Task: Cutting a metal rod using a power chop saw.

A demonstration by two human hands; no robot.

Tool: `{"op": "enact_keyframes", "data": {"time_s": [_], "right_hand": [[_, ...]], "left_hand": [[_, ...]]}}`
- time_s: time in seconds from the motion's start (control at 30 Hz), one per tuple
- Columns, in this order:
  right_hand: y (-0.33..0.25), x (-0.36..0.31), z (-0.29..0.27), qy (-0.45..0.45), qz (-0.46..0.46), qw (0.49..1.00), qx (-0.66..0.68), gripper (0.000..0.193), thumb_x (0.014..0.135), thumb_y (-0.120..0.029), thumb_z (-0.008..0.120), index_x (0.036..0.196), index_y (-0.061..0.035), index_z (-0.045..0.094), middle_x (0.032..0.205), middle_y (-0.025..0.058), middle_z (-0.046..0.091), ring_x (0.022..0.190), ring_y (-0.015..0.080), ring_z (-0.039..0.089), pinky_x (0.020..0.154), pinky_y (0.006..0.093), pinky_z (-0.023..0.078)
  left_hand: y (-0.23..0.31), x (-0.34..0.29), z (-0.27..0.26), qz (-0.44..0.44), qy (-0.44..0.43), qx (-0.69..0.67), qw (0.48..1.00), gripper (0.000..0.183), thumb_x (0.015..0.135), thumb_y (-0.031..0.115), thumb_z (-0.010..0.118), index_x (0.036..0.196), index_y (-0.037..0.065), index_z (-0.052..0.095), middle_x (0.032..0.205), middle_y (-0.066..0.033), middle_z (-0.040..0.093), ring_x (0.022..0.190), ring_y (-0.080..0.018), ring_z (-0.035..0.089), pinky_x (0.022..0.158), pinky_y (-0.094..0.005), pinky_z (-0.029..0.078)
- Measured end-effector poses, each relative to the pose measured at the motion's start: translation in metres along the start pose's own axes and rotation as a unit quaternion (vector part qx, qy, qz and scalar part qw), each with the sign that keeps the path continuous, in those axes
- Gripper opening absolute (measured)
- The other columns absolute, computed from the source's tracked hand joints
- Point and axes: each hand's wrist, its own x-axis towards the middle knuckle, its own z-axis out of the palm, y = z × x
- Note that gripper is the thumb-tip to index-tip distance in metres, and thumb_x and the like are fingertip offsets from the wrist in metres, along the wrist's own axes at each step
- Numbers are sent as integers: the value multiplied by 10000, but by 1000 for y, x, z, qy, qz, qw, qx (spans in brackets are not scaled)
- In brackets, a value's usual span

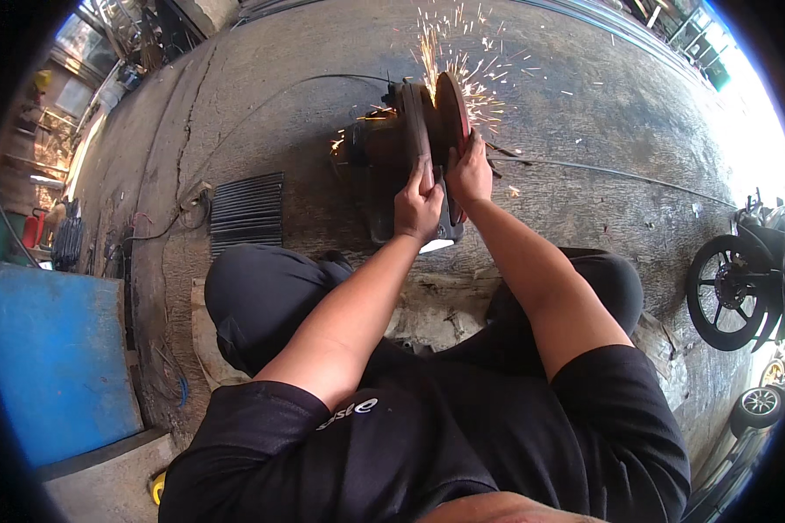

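A dark power machine (371, 161) stands on the floor in front of my folded legs, throwing bright sparks (462, 65) away from me. It looks like a cut-off saw. My left hand (419, 207) is closed round the near end of a dark, upright bar-like part (416, 126). My right hand (471, 173) grips the near edge of a round, red-rimmed part (453, 113), which I cannot tell as disc or guard. The point where the sparks start is hidden between these two parts. Smaller sparks show at the machine's left. A thin metal rod (619, 172) runs rightward from it.
Several dark rods (247, 213) lie side by side left of the machine, near a cable (161, 234). A blue panel (61, 357) stands at my left. At the right is a motorcycle wheel (726, 292). Long bars (602, 30) lie along the far edge.
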Motion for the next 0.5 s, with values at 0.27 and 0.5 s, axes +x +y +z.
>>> {"op": "enact_keyframes", "data": {"time_s": [0.27,0.5], "right_hand": [[0,-2,-3,-27,9,1000,9,564,892,-202,516,1347,49,296,1212,300,503,1056,452,547,837,492,488],[-2,-2,-4,-20,11,1000,10,557,897,-202,503,1352,44,296,1216,299,497,1052,450,545,847,492,483]], "left_hand": [[4,0,-1,13,-4,2,1000,571,803,114,585,1358,101,453,1199,-227,590,1045,-377,610,867,-407,509],[8,-1,-4,-7,-21,21,1000,574,806,129,588,1364,124,452,1181,-243,593,1010,-393,617,837,-422,515]]}}
